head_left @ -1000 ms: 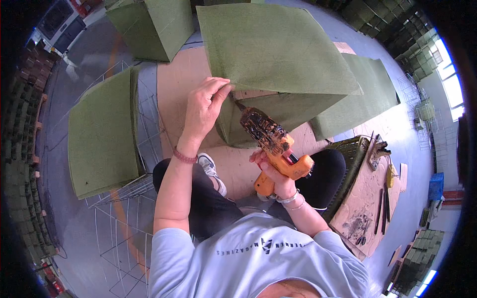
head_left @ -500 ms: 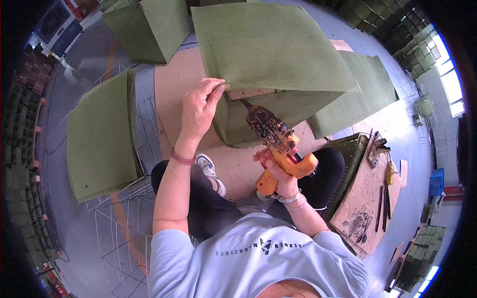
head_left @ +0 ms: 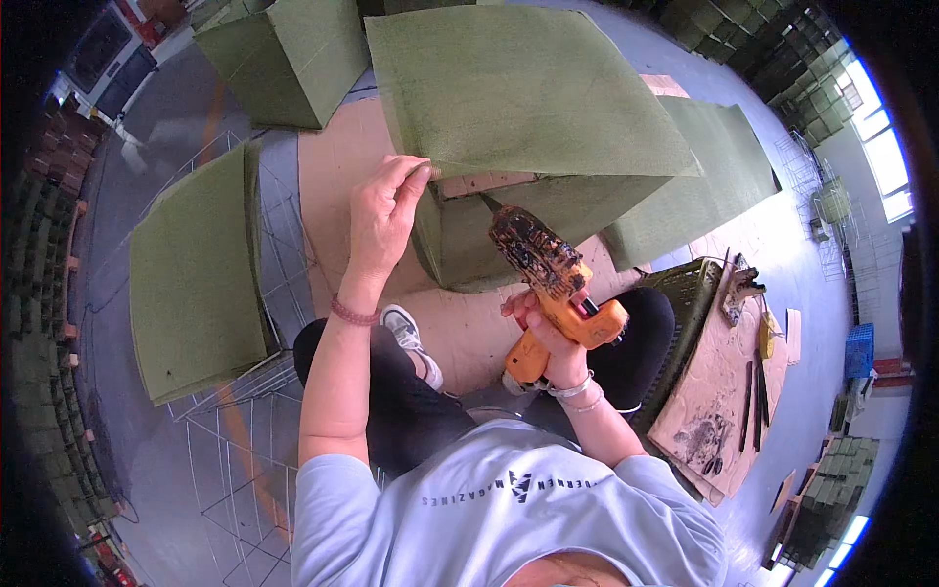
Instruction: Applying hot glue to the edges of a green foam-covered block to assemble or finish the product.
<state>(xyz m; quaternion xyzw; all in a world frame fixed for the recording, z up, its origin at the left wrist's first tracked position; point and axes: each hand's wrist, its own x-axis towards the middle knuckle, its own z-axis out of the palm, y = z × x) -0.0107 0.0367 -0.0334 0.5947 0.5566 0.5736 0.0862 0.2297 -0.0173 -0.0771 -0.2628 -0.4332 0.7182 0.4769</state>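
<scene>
My left hand (head_left: 383, 210) pinches the near left corner of a large green fabric-covered box (head_left: 533, 93) between thumb and fingertips. In my right hand (head_left: 561, 360) is an orange glue gun (head_left: 536, 259), gripped by its handle. Black residue coats its front half, and its thin tip points up and left at the open gap under the box's top panel. From this view I cannot tell whether the tip touches the fabric. The box stands on a cardboard sheet (head_left: 337, 147) in front of my legs.
Flat green panels (head_left: 196, 274) lie on a wire frame (head_left: 235, 479) at left. Another green box (head_left: 293, 64) stands far left; a green sheet (head_left: 704, 176) lies right. Beside my right knee, a cardboard-topped crate (head_left: 685, 411) holds scissors (head_left: 714, 467) and thin dark rods (head_left: 753, 406).
The whole scene has shifted slightly left in view. Both hands keep their holds, and the glue gun's tip stays near the box's gap.
</scene>
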